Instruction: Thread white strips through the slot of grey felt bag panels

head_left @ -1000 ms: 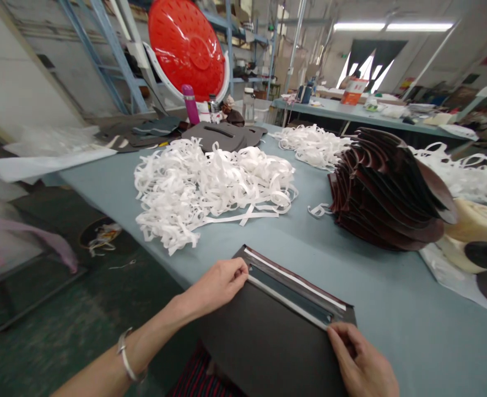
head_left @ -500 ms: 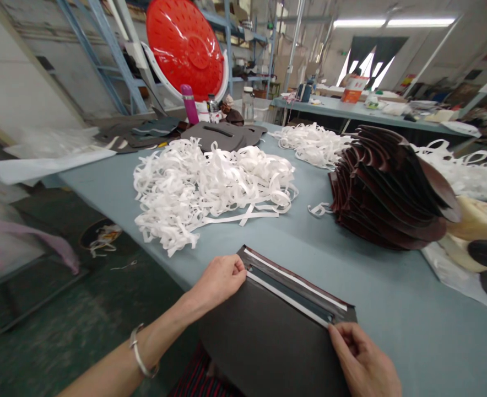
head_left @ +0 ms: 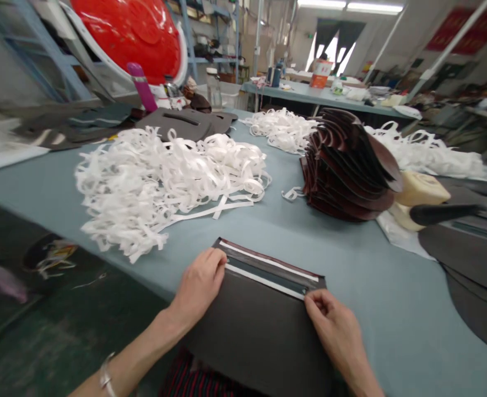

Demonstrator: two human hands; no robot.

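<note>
A dark grey, leather-like panel (head_left: 260, 342) with a rounded lower part lies at the table's near edge, partly over my lap. Near its straight far edge runs a long slot, with one white tape strip (head_left: 268, 260) along the far side. A second white strip of tape (head_left: 265, 282) follows the slot's near side. My left hand (head_left: 200, 284) pinches this near strip at its left end, fingers closed against the panel. At the strip's right end my right hand (head_left: 337, 322) is closed too, thumb and forefinger pinched on it.
A heap of white tape strips (head_left: 164, 182) lies beyond the panel on the blue-grey table (head_left: 243, 226). To the right stands a stack of dark brown pieces (head_left: 346, 171), beside a yellowish block (head_left: 421, 190) and a black-handled tool (head_left: 445, 212). More grey panels (head_left: 470, 264) lie far right.
The view has turned right and slightly down, so the table's things sit further left and more grey panels show at right. Both hands stay at the ends of the near strip.
</note>
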